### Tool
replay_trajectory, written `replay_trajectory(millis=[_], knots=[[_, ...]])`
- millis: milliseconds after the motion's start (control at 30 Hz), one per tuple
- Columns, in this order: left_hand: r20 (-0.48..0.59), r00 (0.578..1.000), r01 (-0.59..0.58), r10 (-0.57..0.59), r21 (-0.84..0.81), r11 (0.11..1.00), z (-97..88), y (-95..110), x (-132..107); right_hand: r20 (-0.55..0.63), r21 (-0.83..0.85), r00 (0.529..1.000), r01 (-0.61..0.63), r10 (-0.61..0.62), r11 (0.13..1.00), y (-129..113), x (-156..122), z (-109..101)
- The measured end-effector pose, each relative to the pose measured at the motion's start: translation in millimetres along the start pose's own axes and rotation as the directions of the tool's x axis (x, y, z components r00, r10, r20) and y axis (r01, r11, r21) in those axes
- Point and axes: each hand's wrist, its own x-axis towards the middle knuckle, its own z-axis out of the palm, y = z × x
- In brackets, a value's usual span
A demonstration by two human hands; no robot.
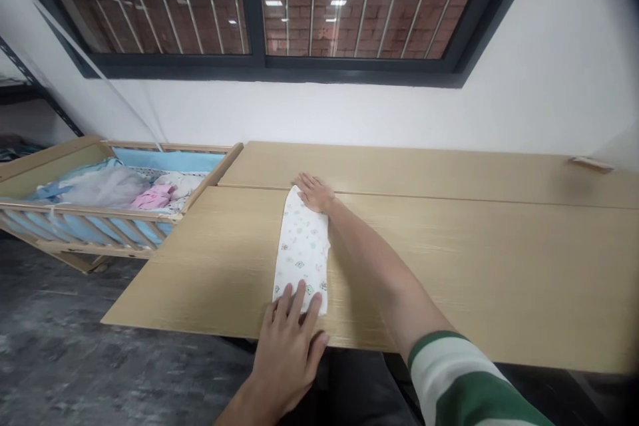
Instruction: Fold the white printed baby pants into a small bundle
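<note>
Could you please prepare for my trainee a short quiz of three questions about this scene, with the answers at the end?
1. Which hand lies at the far end of the printed white cloth?
2. True or false: in the picture, the wooden crib stands to the left of the table.
3. What colours are the stripes on the visible sleeve? a) red and black b) green and white c) yellow and blue

Key:
1. The right hand; the left hand is at the near end.
2. True.
3. b
</note>
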Motion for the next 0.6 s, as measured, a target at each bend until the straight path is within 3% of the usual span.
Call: replay_trajectory(millis=[100,200,300,400,467,600], knots=[[0.019,0.999,-0.044,0.046,-0.093,0.995,-5.2,-12,6,-0.119,-0.027,0.992,0.041,-0.044,0.999,-15,-18,-17],[-0.026,0.997,-0.082,0.078,-0.203,0.976,-8.5,-34,5,-0.149,0.018,0.989,0.020,-0.018,1.000,-42,-58,-36],[-0.058,0.989,-0.144,0.134,-0.258,0.955,-9.3,-55,-2,-0.036,0.157,0.995,0.099,-0.095,0.983,-76,-119,-55],[-0.062,0.978,-0.208,0.199,-0.262,0.942,-9.6,-65,-11,0.099,0.338,0.951,0.246,-0.294,0.908,-107,-184,-67],[-0.077,0.970,-0.241,0.229,-0.244,0.939,-10.2,-66,-16,0.127,0.403,0.926,0.279,-0.355,0.871,-122,-225,-69],[-0.084,0.948,-0.317,0.306,-0.226,0.921,-11.4,-65,-30,0.111,0.326,0.944,0.260,-0.309,0.909,-137,-285,-55]])
